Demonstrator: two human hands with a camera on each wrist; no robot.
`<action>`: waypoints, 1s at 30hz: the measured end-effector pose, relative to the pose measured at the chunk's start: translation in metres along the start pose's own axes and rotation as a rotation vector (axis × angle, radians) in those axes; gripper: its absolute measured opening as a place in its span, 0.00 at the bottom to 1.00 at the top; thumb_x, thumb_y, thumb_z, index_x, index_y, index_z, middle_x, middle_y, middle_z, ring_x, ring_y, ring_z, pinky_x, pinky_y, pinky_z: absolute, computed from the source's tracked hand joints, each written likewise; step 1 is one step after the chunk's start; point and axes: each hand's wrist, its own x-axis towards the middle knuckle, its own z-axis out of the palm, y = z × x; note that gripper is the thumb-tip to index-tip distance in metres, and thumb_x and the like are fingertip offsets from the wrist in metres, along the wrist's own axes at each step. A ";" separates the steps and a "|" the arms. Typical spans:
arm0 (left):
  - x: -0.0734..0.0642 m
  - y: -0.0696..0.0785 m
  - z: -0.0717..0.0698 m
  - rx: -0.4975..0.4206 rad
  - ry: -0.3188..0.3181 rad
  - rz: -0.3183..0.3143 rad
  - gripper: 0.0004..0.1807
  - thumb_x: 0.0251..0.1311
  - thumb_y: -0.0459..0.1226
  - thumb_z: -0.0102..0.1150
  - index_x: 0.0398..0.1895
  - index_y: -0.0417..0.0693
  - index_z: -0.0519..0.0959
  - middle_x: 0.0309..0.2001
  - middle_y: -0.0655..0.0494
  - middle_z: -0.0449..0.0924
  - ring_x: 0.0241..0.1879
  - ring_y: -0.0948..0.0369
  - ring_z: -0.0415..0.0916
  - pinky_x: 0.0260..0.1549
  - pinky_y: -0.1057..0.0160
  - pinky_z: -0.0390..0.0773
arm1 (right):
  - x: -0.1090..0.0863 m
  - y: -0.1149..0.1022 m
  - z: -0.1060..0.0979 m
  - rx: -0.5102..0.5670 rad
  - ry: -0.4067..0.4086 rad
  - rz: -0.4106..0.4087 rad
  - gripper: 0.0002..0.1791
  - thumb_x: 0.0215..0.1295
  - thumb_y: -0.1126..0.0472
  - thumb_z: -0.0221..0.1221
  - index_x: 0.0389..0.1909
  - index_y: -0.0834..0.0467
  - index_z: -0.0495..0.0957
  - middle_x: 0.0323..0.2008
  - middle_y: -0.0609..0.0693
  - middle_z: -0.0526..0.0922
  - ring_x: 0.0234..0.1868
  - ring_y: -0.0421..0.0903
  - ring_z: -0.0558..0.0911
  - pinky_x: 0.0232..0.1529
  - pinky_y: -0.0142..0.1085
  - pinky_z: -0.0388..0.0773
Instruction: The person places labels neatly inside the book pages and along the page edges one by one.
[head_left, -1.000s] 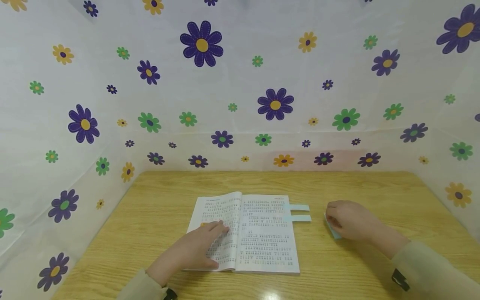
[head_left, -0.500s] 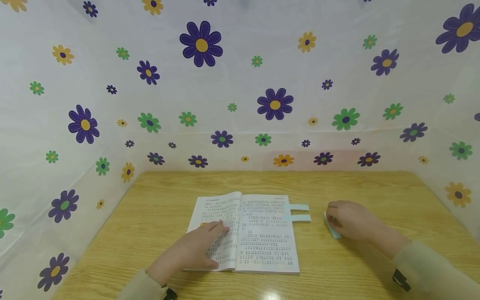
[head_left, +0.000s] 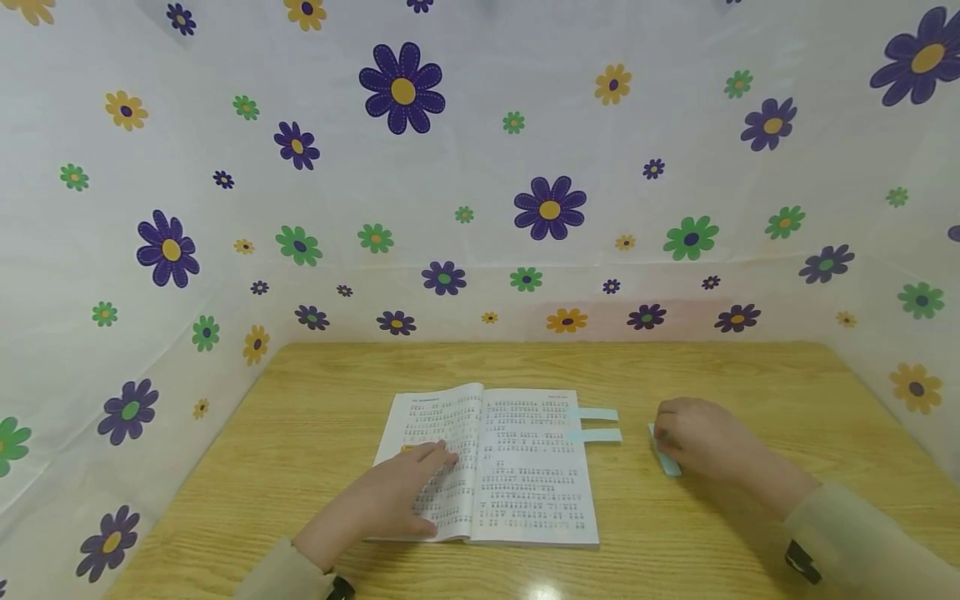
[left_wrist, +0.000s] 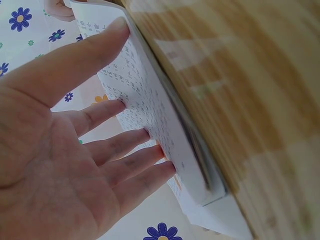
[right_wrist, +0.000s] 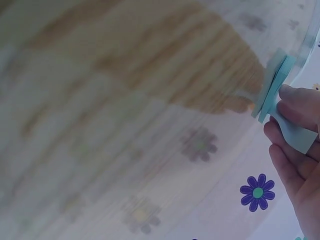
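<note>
An open book (head_left: pixel 534 475) with printed text lies in the middle of the table. My left hand (head_left: pixel 397 500) rests on its left page, fingers straight and spread, as the left wrist view also shows the left palm (left_wrist: pixel 60 165). Two pale blue sticky notes (head_left: pixel 598 414) stick out past the right page's edge. To the right of the book, my right hand (head_left: pixel 697 437) is at a light blue sticky note pad (head_left: pixel 666 461). In the right wrist view, a curled sheet of the pad (right_wrist: pixel 272 90) is pinched between the thumb and fingers (right_wrist: pixel 295 107).
The wood-grain table (head_left: pixel 337 367) has a glossy surface with reflections. Behind it and at both sides hangs a white cloth (head_left: pixel 480 158) printed with purple, green and yellow flowers. Both sleeves are beige, with dark cuff pieces (head_left: pixel 802 560).
My right hand has shifted very slightly to the right, and the visible part of the pad looks a little narrower. The left hand and the book have kept their places.
</note>
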 end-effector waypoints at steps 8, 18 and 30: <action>0.000 0.000 0.000 0.001 0.003 0.008 0.50 0.49 0.42 0.85 0.76 0.44 0.71 0.78 0.41 0.68 0.76 0.40 0.69 0.72 0.38 0.75 | 0.000 -0.003 -0.003 -0.014 0.011 0.026 0.08 0.55 0.64 0.78 0.30 0.55 0.87 0.31 0.45 0.86 0.33 0.41 0.84 0.40 0.39 0.90; 0.000 0.000 -0.001 -0.005 0.001 0.004 0.50 0.49 0.42 0.85 0.76 0.44 0.71 0.78 0.41 0.68 0.76 0.41 0.68 0.73 0.39 0.75 | 0.000 -0.005 -0.004 -0.027 0.050 0.033 0.11 0.51 0.63 0.81 0.32 0.58 0.87 0.32 0.47 0.86 0.34 0.44 0.85 0.42 0.41 0.90; 0.000 0.000 0.000 -0.008 0.001 0.003 0.49 0.49 0.42 0.85 0.76 0.44 0.71 0.78 0.41 0.68 0.76 0.40 0.69 0.72 0.38 0.75 | -0.002 -0.007 -0.004 -0.027 0.073 0.087 0.15 0.49 0.61 0.82 0.35 0.59 0.88 0.35 0.50 0.87 0.38 0.47 0.87 0.46 0.44 0.91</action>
